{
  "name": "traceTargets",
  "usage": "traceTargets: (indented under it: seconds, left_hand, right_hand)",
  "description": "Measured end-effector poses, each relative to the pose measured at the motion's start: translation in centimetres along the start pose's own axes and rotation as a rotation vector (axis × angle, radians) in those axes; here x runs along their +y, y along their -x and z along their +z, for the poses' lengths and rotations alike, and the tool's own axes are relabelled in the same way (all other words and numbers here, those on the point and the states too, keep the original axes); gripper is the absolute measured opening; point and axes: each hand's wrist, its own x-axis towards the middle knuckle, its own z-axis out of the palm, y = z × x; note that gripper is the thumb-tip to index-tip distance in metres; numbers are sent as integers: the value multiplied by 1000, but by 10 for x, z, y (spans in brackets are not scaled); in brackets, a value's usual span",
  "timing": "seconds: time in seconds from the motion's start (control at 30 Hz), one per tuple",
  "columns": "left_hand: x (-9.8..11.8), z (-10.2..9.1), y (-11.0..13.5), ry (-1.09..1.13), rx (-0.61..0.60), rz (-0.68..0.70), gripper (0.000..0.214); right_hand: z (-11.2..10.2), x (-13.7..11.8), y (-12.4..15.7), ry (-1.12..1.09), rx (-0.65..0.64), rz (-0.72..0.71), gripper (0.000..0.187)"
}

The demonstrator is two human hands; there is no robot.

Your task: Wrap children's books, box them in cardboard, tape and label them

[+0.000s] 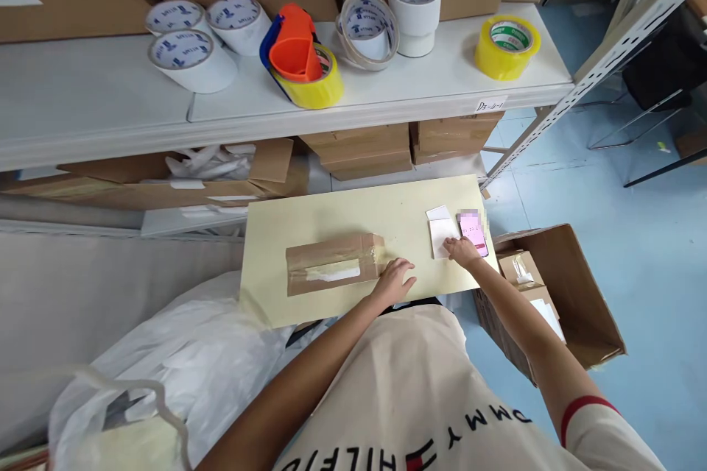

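A flat brown parcel [295, 257] wrapped in tape lies on the pale yellow board [265, 228], with a white strip on its top. My left hand [393, 281] is at the parcel's right end, fingers apart and holding nothing. I cannot tell whether it touches the parcel. Farther right, my right hand [464, 252] rests its fingertips on the edge of a small stack of white labels [440, 232], fingers reaching out and slightly apart. A phone [473, 230] with a pink screen lies just beyond that hand.
White tape rolls [185, 59], an orange tape dispenser [298, 44] and a yellow tape roll [507, 48] stand on the shelf [387, 99]. An open carton [585, 294] holding small boxes is on the floor at right. White plastic bags [204, 346] bulge at left.
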Motion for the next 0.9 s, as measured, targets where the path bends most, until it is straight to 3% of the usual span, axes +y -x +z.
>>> traceTargets:
  seconds: [0.13, 0.3, 0.37, 0.47, 0.57, 0.67, 0.77, 0.9]
  left_hand:
    - [7, 4, -18, 13, -47, 6, 24]
    - [30, 0, -49, -69, -13, 33, 31]
    - [43, -4, -61, -129, -2, 94, 35]
    - [61, -15, -72, -191, -23, 202, 21]
    - [70, -33, -75, -121, -4, 196, 18]
    - [66, -61, -76, 94, 56, 102, 19]
    - [54, -91, -78, 282, 110, -40, 24]
    - [48, -120, -76, 232, 417, -174, 26]
  right_hand:
    - [-7, 2, 6, -11, 13, -14, 36]
    - [-24, -6, 20, -31, 78, -38, 35]
    - [-31, -12, 26, -44, 130, -50, 33]
    - [-40, -17, 34, -135, 283, -88, 34]
    - [-48, -16, 40, -340, 502, -77, 38]
    - [-55, -10, 37, -634, 668, -42, 61]
    - [-59, -12, 25, -938, 595, -82, 50]
    - [-60, -30, 10, -1112, 499, -60, 42]
